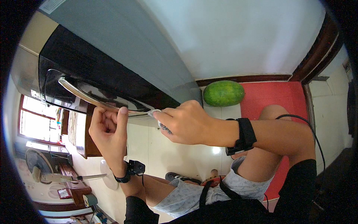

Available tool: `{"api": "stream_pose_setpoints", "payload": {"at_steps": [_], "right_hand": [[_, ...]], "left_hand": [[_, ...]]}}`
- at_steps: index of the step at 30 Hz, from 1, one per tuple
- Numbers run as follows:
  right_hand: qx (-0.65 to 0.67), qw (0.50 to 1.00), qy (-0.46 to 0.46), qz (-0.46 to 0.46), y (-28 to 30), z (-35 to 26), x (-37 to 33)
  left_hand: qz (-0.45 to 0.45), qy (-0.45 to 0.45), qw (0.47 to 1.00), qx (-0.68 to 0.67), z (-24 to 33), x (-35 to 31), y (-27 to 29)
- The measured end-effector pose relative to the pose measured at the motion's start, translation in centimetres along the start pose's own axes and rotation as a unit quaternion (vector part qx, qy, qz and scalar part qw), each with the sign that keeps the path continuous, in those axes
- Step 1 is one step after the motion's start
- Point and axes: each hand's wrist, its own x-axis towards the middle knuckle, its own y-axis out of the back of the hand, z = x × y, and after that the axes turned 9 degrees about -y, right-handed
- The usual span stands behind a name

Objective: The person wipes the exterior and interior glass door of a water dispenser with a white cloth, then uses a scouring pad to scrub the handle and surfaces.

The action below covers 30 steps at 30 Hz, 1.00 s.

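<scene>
A black-fronted refrigerator [100,61] with a grey side fills the upper left. Its long curved metal handle [80,94] slants down toward the middle. My left hand [108,132] is closed around the handle's middle, fingers curled and thumb against it. Farther along, at the handle's lower end, my right hand [188,123] is closed on a small greyish cloth [154,112]. The cloth touches the metal there, and a darker patterned bit sticks out below my fingers. Most of the cloth is hidden in the fist.
A green watermelon [224,93] lies on the floor by the wall, beside a red mat [274,97]. A standing fan [39,166] and wooden furniture [93,143] are at the left. A dark door frame [307,59] stands at the right. A black cable [317,136] hangs by my right arm.
</scene>
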Motion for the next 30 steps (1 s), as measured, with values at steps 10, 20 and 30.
{"api": "stream_pose_setpoints", "payload": {"at_steps": [10,20,30], "right_hand": [[0.165,0.980,-0.073,0.090,0.6,-3.5,1.8],[0.310,0.927,-0.201,0.065,1.5,-5.3,5.1],[0.407,0.859,-0.309,0.014,4.5,-9.1,8.3]], "left_hand": [[0.013,0.002,1.000,0.006,-0.5,-0.9,1.5],[-0.015,-0.036,0.998,0.052,0.2,-0.1,2.7],[-0.016,-0.035,0.999,-0.021,-0.8,-0.5,3.4]]}}
